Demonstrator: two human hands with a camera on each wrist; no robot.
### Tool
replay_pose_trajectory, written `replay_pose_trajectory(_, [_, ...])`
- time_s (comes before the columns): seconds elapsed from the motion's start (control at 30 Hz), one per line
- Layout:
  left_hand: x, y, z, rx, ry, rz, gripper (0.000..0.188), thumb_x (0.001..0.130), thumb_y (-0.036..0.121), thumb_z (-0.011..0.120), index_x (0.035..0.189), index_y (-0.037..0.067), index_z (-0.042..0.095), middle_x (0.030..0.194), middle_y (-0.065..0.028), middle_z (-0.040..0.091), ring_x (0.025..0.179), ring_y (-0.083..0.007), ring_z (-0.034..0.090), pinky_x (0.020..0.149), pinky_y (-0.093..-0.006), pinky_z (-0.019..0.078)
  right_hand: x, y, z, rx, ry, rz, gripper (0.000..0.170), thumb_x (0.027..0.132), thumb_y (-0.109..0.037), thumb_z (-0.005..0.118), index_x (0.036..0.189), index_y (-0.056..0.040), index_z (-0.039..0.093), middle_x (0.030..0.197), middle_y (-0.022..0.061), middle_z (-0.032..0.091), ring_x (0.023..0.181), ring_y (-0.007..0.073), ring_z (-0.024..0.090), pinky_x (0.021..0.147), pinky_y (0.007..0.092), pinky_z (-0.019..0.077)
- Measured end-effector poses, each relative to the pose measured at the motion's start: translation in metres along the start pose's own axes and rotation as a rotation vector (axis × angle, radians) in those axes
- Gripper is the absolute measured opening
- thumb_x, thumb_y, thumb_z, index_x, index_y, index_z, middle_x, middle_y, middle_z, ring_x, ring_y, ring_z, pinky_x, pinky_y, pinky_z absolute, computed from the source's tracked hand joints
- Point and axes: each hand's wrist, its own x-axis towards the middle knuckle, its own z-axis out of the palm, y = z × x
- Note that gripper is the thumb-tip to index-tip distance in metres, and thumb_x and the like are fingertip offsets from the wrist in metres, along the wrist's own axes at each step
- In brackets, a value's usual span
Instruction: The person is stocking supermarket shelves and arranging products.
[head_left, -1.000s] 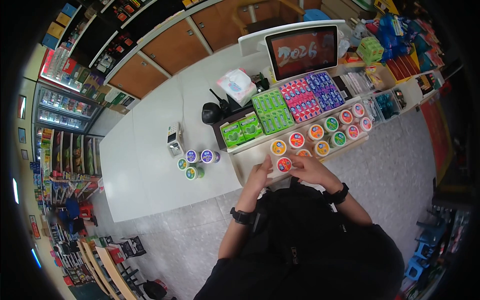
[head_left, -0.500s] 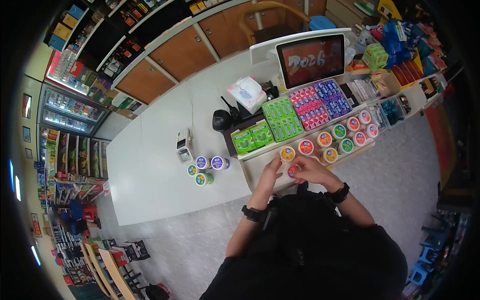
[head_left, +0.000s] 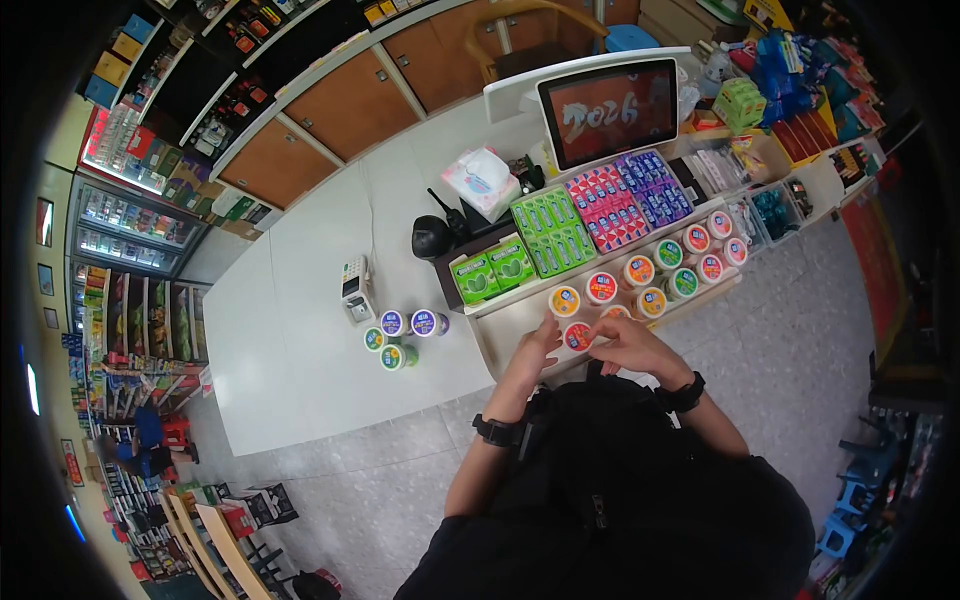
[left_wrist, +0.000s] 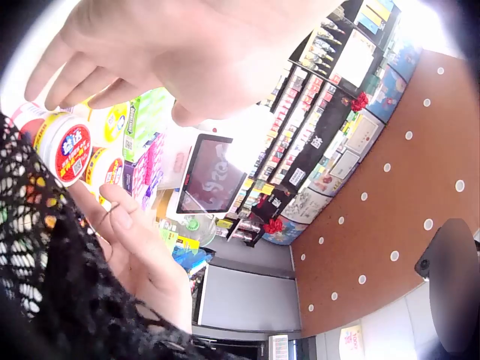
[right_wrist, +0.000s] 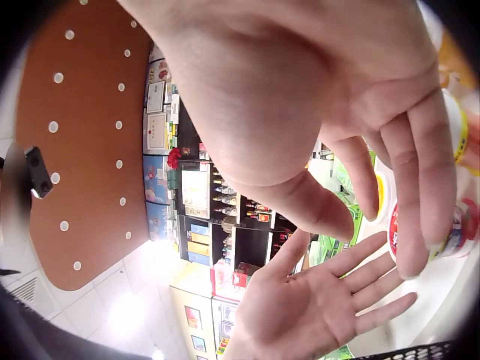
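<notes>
A red-lidded gum tub stands lid up at the left front of the row in the shallow white tray. My right hand is at its right side; in the right wrist view the straight fingers overlap the tub, with the thumb apart from it. To the left of the tub, my left hand has its fingers extended and holds nothing. The left wrist view shows the red lid between the two hands. An orange-lidded tub is just behind it.
More gum tubs fill the tray toward the right. Behind are green gum boxes and pink packs, below a screen. Purple- and green-lidded tubs stand on the counter at left, near a card terminal.
The red-lidded tub, between both hands at first, then tilted at the right hand's fingers, now stands upright with its lid facing up. The right hand's fingers have loosened; the left stays extended.
</notes>
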Motion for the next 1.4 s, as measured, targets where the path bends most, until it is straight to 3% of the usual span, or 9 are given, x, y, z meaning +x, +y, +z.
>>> replay_pose_trajectory(0.23, [-0.003, -0.003, 0.008, -0.002, 0.06, 0.052, 0.09, 0.093, 0.068, 0.04, 0.143, -0.007, 0.036, 0.142, -0.0227, 0.045, 0.132, -0.0332, 0.045, 0.106, -0.044, 0.038, -0.003, -0.001, -0.003, -0.043, -0.016, -0.009, 0.025, 0.088, -0.018, 0.067, 0.106, -0.0026, 0.059, 0.094, 0.0085, 0.067, 0.061, 0.0132, 0.066, 0.05, 0.0229, 0.0502])
replay_pose_trajectory(0.33, [-0.011, -0.007, 0.002, -0.016, 0.213, 0.075, 0.083, 0.094, 0.063, 0.042, 0.14, -0.006, 0.042, 0.136, -0.022, 0.052, 0.128, -0.0316, 0.049, 0.104, -0.04, 0.0404, -0.012, -0.012, -0.002, 0.069, -0.006, -0.053, 0.021, 0.09, -0.016, 0.067, 0.106, -0.0028, 0.061, 0.093, 0.0072, 0.066, 0.059, 0.0127, 0.066, 0.05, 0.022, 0.0499])
replay_pose_trajectory(0.4, [-0.024, -0.013, -0.005, 0.155, 0.326, 0.162, 0.076, 0.096, 0.059, 0.044, 0.133, -0.007, 0.05, 0.128, -0.0215, 0.059, 0.122, -0.0297, 0.055, 0.1, -0.0368, 0.0431, -0.011, -0.017, -0.004, 0.059, -0.049, -0.075, 0.02, 0.09, -0.013, 0.066, 0.107, -0.0025, 0.062, 0.094, 0.006, 0.066, 0.058, 0.0109, 0.064, 0.049, 0.0206, 0.0494])
replay_pose_trajectory(0.57, [-0.061, -0.029, -0.031, 0.038, 0.577, 0.351, 0.049, 0.097, 0.041, 0.052, 0.11, -0.004, 0.066, 0.091, -0.0167, 0.071, 0.087, -0.0234, 0.067, 0.081, -0.0322, 0.0497, 0.002, -0.032, 0.011, 0.057, 0.005, -0.167, 0.019, 0.09, -0.008, 0.065, 0.107, -0.0014, 0.064, 0.099, 0.0056, 0.067, 0.055, 0.0053, 0.059, 0.049, 0.0184, 0.0479])
replay_pose_trajectory(0.73, [-0.085, -0.036, -0.096, -0.067, 0.712, 0.326, 0.043, 0.099, 0.037, 0.051, 0.099, -0.001, 0.069, 0.072, -0.0047, 0.063, 0.074, -0.0131, 0.061, 0.069, -0.0278, 0.0486, 0.032, -0.055, 0.067, 0.02, -0.035, -0.166, 0.021, 0.089, -0.007, 0.065, 0.109, -0.0012, 0.064, 0.102, 0.0048, 0.068, 0.058, 0.0044, 0.059, 0.051, 0.0185, 0.048])
replay_pose_trajectory(1.0, [-0.092, -0.081, -0.208, -0.193, 1.051, 0.355, 0.046, 0.095, 0.04, 0.058, 0.109, -0.004, 0.063, 0.092, -0.0096, 0.064, 0.084, -0.0166, 0.06, 0.069, -0.0305, 0.0487, 0.12, -0.044, 0.198, -0.048, -0.167, -0.114, 0.051, 0.087, -0.018, 0.07, 0.131, 0.0009, 0.052, 0.127, 0.0135, 0.06, 0.07, 0.0097, 0.065, 0.056, 0.0214, 0.0497])
replay_pose_trajectory(1.03, [-0.094, -0.083, -0.22, -0.198, 0.99, 0.336, 0.053, 0.094, 0.042, 0.058, 0.12, -0.005, 0.058, 0.106, -0.0151, 0.065, 0.095, -0.0217, 0.062, 0.075, -0.0329, 0.05, 0.13, -0.044, 0.212, -0.07, -0.192, -0.085, 0.057, 0.086, -0.019, 0.071, 0.135, 0.0015, 0.048, 0.13, 0.0162, 0.057, 0.07, 0.0115, 0.066, 0.056, 0.0226, 0.0504])
replay_pose_trajectory(1.23, [-0.087, -0.087, -0.256, -0.257, 0.77, 0.29, 0.081, 0.095, 0.061, 0.044, 0.14, -0.006, 0.042, 0.136, -0.0239, 0.051, 0.125, -0.0325, 0.051, 0.095, -0.0407, 0.0451, 0.175, -0.052, 0.273, -0.088, -0.232, 0.052, 0.076, 0.084, -0.02, 0.071, 0.146, 0.0007, 0.033, 0.141, 0.0255, 0.045, 0.071, 0.0164, 0.067, 0.058, 0.0262, 0.053])
replay_pose_trajectory(1.4, [-0.085, -0.08, -0.262, -0.285, 0.578, 0.252, 0.094, 0.092, 0.072, 0.031, 0.145, -0.006, 0.035, 0.147, -0.0241, 0.039, 0.134, -0.0355, 0.042, 0.105, -0.0454, 0.0362, 0.183, -0.054, 0.289, -0.052, -0.308, 0.076, 0.078, 0.084, -0.012, 0.069, 0.149, -0.0021, 0.027, 0.148, 0.0245, 0.037, 0.069, 0.0145, 0.066, 0.061, 0.0252, 0.0528])
